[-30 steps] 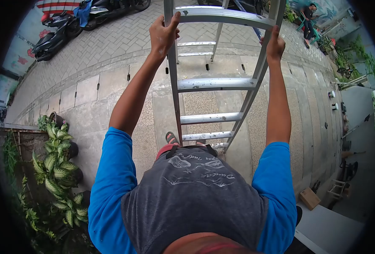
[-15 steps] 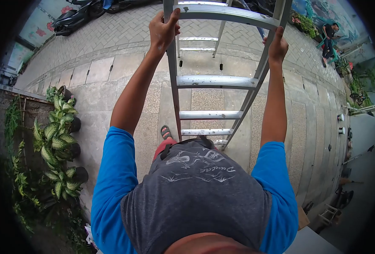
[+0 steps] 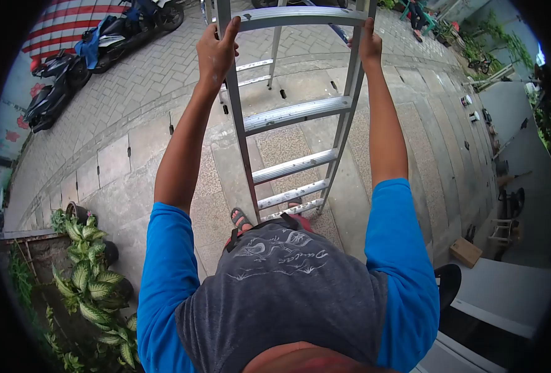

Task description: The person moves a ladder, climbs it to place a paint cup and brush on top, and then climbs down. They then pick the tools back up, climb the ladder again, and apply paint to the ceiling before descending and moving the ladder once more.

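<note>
An aluminium stepladder [image 3: 297, 112] stands upright in front of me on the paving, its rear legs spread behind it. My left hand [image 3: 216, 53] is wrapped round its left side rail, level with an upper rung, thumb pointing up. On the opposite rail, my right hand [image 3: 369, 45] grips at about the same height. Rungs are scuffed and flecked with pale spots. My sandalled foot [image 3: 241, 219] shows beside the ladder's foot; the other foot is partly hidden behind the lower rungs.
Parked motorbikes [image 3: 98, 46] line the far left. Potted leafy plants [image 3: 92, 273] stand along the left wall. A seated person [image 3: 416, 18] is at the far right. On the right are a cardboard box [image 3: 466, 252] and a white surface [image 3: 499, 298].
My view has turned to the right, so the ladder and both hands sit further left and tilted. More motorbikes and the box have come into view. Both hands keep their hold.
</note>
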Action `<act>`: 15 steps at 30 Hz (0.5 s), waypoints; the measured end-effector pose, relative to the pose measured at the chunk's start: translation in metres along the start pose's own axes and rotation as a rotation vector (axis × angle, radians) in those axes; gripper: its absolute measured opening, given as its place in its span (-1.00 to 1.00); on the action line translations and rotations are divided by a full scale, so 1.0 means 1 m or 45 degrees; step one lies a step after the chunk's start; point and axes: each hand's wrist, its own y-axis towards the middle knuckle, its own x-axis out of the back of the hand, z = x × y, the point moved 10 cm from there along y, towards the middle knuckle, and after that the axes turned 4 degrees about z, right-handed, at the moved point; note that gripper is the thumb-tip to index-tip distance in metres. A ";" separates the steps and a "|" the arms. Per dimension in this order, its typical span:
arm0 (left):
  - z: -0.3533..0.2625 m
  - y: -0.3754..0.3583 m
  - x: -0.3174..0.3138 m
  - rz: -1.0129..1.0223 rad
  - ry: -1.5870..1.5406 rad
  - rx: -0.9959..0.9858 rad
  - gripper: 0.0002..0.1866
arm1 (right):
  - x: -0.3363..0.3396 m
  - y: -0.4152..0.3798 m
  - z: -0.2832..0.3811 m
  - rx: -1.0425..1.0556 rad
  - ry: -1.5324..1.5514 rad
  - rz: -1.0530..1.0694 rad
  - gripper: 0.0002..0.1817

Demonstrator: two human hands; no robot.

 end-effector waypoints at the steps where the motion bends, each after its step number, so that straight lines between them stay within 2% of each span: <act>1: 0.002 0.007 0.004 0.015 0.006 -0.007 -0.33 | -0.004 -0.003 0.000 0.007 0.021 0.012 0.05; 5: 0.017 -0.001 -0.004 0.050 -0.060 0.028 -0.38 | 0.000 -0.002 -0.015 0.011 0.072 -0.056 0.04; 9: 0.025 -0.012 0.003 -0.057 -0.287 -0.018 -0.41 | -0.012 -0.003 -0.016 0.037 0.026 0.070 0.02; 15: 0.018 -0.015 0.002 -0.094 -0.247 -0.054 -0.43 | -0.010 -0.003 -0.012 0.028 -0.006 -0.010 -0.01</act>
